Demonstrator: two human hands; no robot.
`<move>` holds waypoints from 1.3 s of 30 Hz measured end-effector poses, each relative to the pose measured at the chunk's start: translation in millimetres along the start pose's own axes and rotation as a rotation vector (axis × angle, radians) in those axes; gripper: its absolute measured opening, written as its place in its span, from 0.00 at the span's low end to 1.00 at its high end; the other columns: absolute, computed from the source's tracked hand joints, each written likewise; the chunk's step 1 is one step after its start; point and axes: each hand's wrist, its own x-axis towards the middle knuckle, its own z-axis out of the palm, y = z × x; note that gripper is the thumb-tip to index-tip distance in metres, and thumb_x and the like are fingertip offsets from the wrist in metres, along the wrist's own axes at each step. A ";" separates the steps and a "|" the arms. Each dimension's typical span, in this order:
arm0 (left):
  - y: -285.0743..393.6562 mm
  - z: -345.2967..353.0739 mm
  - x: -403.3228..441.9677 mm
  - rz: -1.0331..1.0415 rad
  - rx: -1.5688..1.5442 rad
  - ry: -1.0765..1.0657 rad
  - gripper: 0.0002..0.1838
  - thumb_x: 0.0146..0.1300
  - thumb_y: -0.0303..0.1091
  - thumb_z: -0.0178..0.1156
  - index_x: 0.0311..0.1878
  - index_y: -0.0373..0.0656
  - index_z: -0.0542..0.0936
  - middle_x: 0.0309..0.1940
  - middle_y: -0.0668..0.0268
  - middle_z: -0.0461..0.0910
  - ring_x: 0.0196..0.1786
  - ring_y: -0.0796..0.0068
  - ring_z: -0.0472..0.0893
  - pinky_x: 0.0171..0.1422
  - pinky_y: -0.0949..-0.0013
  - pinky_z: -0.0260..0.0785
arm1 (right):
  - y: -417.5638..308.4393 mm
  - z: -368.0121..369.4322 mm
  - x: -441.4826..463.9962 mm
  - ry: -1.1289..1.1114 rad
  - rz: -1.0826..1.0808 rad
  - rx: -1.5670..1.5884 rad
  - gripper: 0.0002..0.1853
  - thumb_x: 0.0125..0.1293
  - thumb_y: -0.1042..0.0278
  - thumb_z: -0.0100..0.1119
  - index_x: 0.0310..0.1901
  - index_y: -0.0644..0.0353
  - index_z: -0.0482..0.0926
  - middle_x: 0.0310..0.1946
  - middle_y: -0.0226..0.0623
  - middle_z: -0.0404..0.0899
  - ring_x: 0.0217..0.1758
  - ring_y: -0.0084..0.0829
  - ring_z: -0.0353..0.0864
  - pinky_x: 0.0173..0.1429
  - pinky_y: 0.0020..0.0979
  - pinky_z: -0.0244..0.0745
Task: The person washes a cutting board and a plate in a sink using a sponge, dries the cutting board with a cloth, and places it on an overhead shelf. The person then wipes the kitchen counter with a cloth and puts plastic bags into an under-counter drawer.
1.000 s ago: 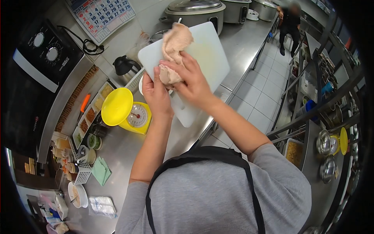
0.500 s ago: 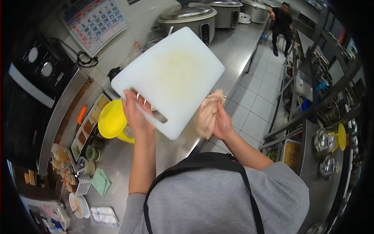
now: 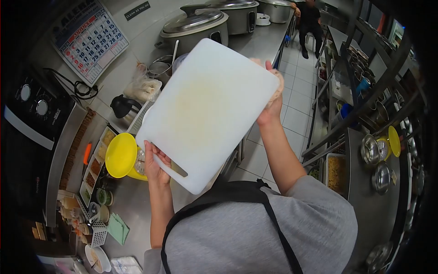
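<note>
A white cutting board (image 3: 210,100) with a faint yellowish stain in its middle is held up, tilted, above the steel counter. My left hand (image 3: 156,165) grips its lower left corner, with fingers curled through the handle slot. At the right edge of the board is my right hand (image 3: 271,112), holding a pinkish-beige cloth (image 3: 277,86) against that edge. Part of the cloth and several right-hand fingers are hidden behind the board. Close to my left hand, on the counter, stands a yellow bowl-shaped lid or plate (image 3: 121,155).
Large rice cookers (image 3: 194,27) line the back of the counter (image 3: 137,214). A black oven (image 3: 36,123) and a row of ingredient trays (image 3: 95,166) lie left. To the right stand metal racks (image 3: 340,123) and steel bowls (image 3: 370,148). A person (image 3: 308,27) sits at the aisle's far end.
My right hand has moved up with the cloth, from beside the board's lower right side to its upper right edge. The board appears lower and nearer, and the camera view has shifted.
</note>
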 end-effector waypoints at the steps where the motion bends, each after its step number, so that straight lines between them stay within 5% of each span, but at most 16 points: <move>1: -1.0 4.7 -1.4 -0.027 0.007 0.083 0.17 0.63 0.44 0.45 0.20 0.48 0.65 0.24 0.67 0.75 0.29 0.79 0.77 0.32 0.76 0.73 | -0.1 3.9 8.1 -0.066 -0.048 0.004 0.21 0.65 0.52 0.34 0.54 0.55 0.62 0.49 0.36 0.67 0.52 0.30 0.66 0.55 0.35 0.64; 3: -9.4 -25.2 13.3 -0.124 -0.058 -0.046 0.16 0.62 0.44 0.46 0.20 0.48 0.65 0.23 0.68 0.74 0.28 0.80 0.76 0.31 0.77 0.73 | 2.1 9.3 36.4 -0.131 -0.098 0.007 0.19 0.64 0.53 0.36 0.49 0.55 0.66 0.46 0.34 0.69 0.48 0.26 0.69 0.50 0.32 0.68; 5: -14.8 -32.9 18.5 -0.221 -0.123 -0.173 0.16 0.62 0.43 0.47 0.20 0.49 0.65 0.21 0.70 0.74 0.27 0.82 0.76 0.31 0.78 0.73 | 9.6 14.2 68.5 -0.988 0.339 0.623 0.15 0.64 0.56 0.37 0.41 0.56 0.69 0.36 0.31 0.70 0.38 0.21 0.70 0.40 0.24 0.70; 6: -19.4 -26.8 20.4 -0.190 -0.070 -0.066 0.16 0.62 0.43 0.47 0.20 0.49 0.65 0.20 0.71 0.73 0.26 0.83 0.75 0.30 0.79 0.72 | 14.3 14.7 70.1 -0.986 0.338 0.622 0.15 0.64 0.56 0.37 0.41 0.56 0.69 0.36 0.31 0.70 0.38 0.21 0.70 0.40 0.24 0.70; 8: -26.7 -6.0 18.7 -0.159 -0.016 0.043 0.16 0.61 0.43 0.48 0.19 0.50 0.65 0.19 0.73 0.72 0.25 0.84 0.75 0.30 0.80 0.72 | 20.8 14.5 70.4 -0.635 0.590 1.093 0.13 0.65 0.57 0.38 0.34 0.56 0.69 0.30 0.29 0.68 0.30 0.18 0.66 0.33 0.20 0.67; 10: -25.0 24.3 10.1 -0.110 0.134 0.245 0.16 0.60 0.44 0.49 0.19 0.51 0.65 0.15 0.76 0.68 0.19 0.87 0.69 0.25 0.83 0.68 | 40.4 5.2 59.2 -0.507 0.518 0.946 0.12 0.65 0.58 0.38 0.36 0.56 0.67 0.32 0.29 0.67 0.32 0.19 0.67 0.35 0.20 0.67; 13: -33.6 -7.3 26.4 -0.139 0.016 0.052 0.16 0.60 0.45 0.49 0.19 0.52 0.64 0.15 0.77 0.67 0.18 0.86 0.67 0.23 0.83 0.66 | 71.3 -17.4 21.5 -0.362 0.501 0.682 0.11 0.65 0.58 0.39 0.40 0.56 0.65 0.34 0.31 0.67 0.35 0.20 0.67 0.38 0.21 0.67; 21: -36.2 -15.5 28.4 -0.132 0.039 0.047 0.17 0.60 0.45 0.50 0.18 0.52 0.63 0.14 0.76 0.66 0.17 0.86 0.67 0.22 0.83 0.64 | 112.7 -67.7 -43.0 -0.133 0.662 0.342 0.15 0.65 0.59 0.40 0.49 0.57 0.60 0.42 0.34 0.66 0.42 0.23 0.67 0.44 0.24 0.67; 27: -12.9 -15.2 11.2 0.022 0.197 0.136 0.17 0.60 0.45 0.51 0.18 0.51 0.61 0.15 0.75 0.66 0.17 0.87 0.69 0.21 0.82 0.65 | 44.2 -117.3 20.5 -0.412 0.575 0.289 0.21 0.65 0.59 0.41 0.56 0.58 0.56 0.48 0.36 0.66 0.48 0.25 0.68 0.49 0.27 0.66; 30: 9.1 -28.6 1.0 0.033 0.185 -0.071 0.14 0.60 0.43 0.51 0.23 0.47 0.67 0.18 0.73 0.70 0.22 0.84 0.73 0.26 0.81 0.67 | 2.9 -153.5 76.4 -0.907 0.475 0.257 0.24 0.65 0.60 0.42 0.60 0.58 0.54 0.51 0.37 0.65 0.51 0.27 0.68 0.52 0.28 0.66; 32: 24.9 4.0 -14.7 0.287 0.379 0.138 0.12 0.60 0.43 0.50 0.33 0.43 0.72 0.24 0.69 0.75 0.26 0.81 0.75 0.29 0.79 0.69 | -41.4 -67.4 38.0 -0.036 0.219 -0.384 0.21 0.66 0.57 0.39 0.57 0.58 0.60 0.48 0.35 0.68 0.48 0.23 0.69 0.48 0.26 0.68; 33: 30.0 6.2 -17.3 0.327 0.429 0.119 0.14 0.60 0.42 0.50 0.41 0.41 0.72 0.28 0.66 0.77 0.28 0.79 0.76 0.31 0.77 0.69 | -43.8 -55.7 40.8 -0.041 0.222 -0.381 0.21 0.66 0.57 0.39 0.57 0.58 0.60 0.48 0.35 0.68 0.48 0.23 0.69 0.48 0.26 0.68; 37: 34.5 23.6 -26.5 0.412 0.776 0.001 0.11 0.59 0.37 0.53 0.37 0.39 0.74 0.27 0.68 0.75 0.30 0.81 0.75 0.32 0.77 0.68 | -23.9 3.7 29.8 -0.353 0.248 -1.119 0.21 0.64 0.53 0.41 0.53 0.57 0.67 0.52 0.35 0.66 0.54 0.29 0.65 0.56 0.29 0.63; 39: 25.1 33.9 -30.1 0.474 0.889 -0.058 0.10 0.59 0.36 0.54 0.36 0.38 0.74 0.26 0.69 0.75 0.28 0.83 0.73 0.31 0.78 0.66 | 23.4 13.1 23.1 -0.856 -0.136 -1.382 0.19 0.61 0.59 0.47 0.52 0.54 0.68 0.48 0.33 0.70 0.52 0.31 0.68 0.60 0.33 0.58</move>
